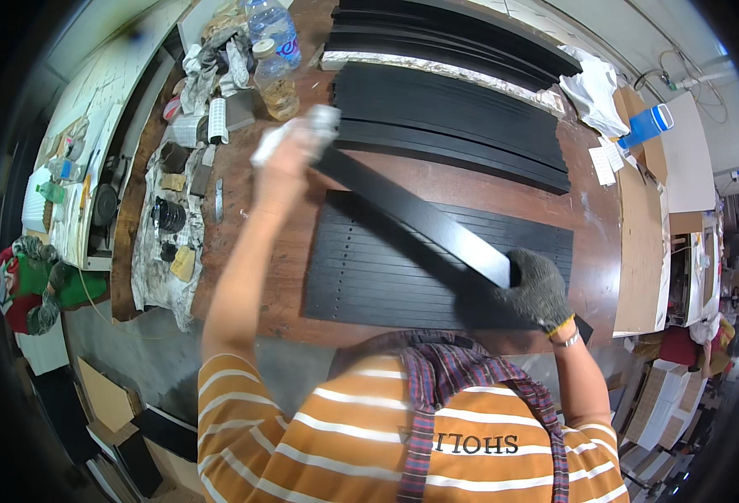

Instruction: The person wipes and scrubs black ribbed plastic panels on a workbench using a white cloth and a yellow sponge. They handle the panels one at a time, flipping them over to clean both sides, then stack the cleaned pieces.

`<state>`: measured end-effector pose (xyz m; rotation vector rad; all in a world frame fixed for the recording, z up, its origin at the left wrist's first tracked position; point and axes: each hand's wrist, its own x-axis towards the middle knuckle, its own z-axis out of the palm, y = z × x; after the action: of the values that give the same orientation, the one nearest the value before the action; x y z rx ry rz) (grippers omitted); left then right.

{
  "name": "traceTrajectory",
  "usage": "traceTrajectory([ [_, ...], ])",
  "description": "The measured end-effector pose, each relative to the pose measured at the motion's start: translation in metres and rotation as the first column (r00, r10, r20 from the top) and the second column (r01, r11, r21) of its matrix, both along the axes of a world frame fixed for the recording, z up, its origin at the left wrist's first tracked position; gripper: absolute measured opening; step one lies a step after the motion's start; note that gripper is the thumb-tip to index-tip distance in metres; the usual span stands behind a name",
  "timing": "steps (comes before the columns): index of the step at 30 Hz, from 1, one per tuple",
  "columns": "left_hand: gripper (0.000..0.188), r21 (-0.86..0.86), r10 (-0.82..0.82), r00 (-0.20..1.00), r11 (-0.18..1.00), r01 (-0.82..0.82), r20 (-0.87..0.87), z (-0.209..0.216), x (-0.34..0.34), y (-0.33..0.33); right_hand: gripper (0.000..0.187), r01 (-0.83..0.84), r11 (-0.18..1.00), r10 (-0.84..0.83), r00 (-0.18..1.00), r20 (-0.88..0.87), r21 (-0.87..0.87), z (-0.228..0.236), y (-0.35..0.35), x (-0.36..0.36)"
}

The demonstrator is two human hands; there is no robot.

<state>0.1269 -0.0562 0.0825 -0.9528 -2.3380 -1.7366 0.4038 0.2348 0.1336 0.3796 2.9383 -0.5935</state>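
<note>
A long black bar [411, 211] is held slantwise above the table, its far end to the left and its near end to the right. My right hand [539, 289], in a dark grey knitted glove, is closed round the near end. At the far end, my bare left hand [288, 158] is blurred by motion and clutches a white cloth [326, 120] against the bar. Beneath the bar lies a flat row of black slats [361, 277] with small holes near their left ends. The bar and its shadow hide part of that row.
Behind the row, more black slats [453, 113] lie on the brown table [252, 285]. A jar [276, 84] and a large water bottle [271, 29] stand at the back left. Pads and small blocks sit on a stained cloth [147, 268]. A blue cup [648, 124] is at the right.
</note>
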Motion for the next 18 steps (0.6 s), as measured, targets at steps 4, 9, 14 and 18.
traceTrajectory([
  [4, 0.027, -0.052, 0.415, 0.817, 0.88, -0.473, -0.401, 0.022, -0.008, -0.023, 0.055, 0.153, 0.988, -0.153, 0.988, -0.009, -0.022, -0.004, -0.009, 0.023],
  [9, 0.046, -0.516, -0.534, 0.62, 0.825, 0.231, -0.575, 0.005, 0.117, 0.076, 0.056, 0.164, 0.984, -0.172, 0.973, -0.151, -0.065, -0.026, -0.032, 0.006],
  [14, 0.042, -0.375, -0.119, 0.701, 0.9, -0.224, -0.704, -0.012, 0.007, 0.036, 0.053, 0.126, 0.991, -0.127, 0.991, -0.035, -0.045, -0.013, -0.027, 0.023],
  [18, 0.038, 0.098, 0.334, 0.942, 0.937, -0.334, 0.017, 0.004, -0.046, -0.003, 0.05, 0.185, 0.98, -0.189, 0.981, -0.047, -0.077, -0.001, -0.022, 0.026],
])
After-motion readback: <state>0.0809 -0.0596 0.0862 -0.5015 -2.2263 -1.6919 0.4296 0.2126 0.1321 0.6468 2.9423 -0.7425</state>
